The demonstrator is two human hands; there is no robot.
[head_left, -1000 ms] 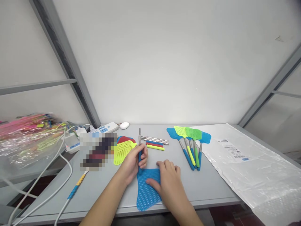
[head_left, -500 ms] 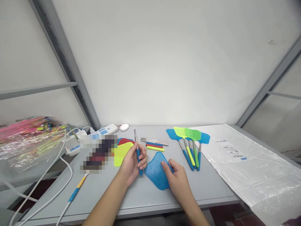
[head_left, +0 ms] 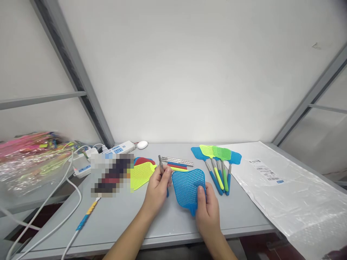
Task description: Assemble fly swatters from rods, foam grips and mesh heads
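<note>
My left hand [head_left: 158, 184] is closed around a metal rod with a blue grip, a fly swatter handle [head_left: 161, 163]; its metal tip points up and the blue end shows below the fingers. My right hand [head_left: 208, 206] pinches the right edge of a blue perforated fly swatter head [head_left: 188, 187], its short neck pointing down. The two parts are apart. Beyond my hands lie several metal rods [head_left: 177, 161] and coloured grips, the nearest a yellow grip [head_left: 179, 169]. Left of my left hand is a yellow swatter head [head_left: 142, 175] over a red swatter head [head_left: 145, 161].
Several whole fly swatters [head_left: 222, 169] lie fanned at the right. Beside them a white plastic mailer bag [head_left: 260, 180] overhangs the table's front edge. At the left are a power strip [head_left: 120, 148], white cables [head_left: 78, 195], a white mouse-like object [head_left: 142, 144] and plastic-wrapped bundles [head_left: 35, 162].
My right hand has turned the blue swatter head so its neck points down toward me. The left hand has tipped the handle and moved its fingers up nearer the metal part.
</note>
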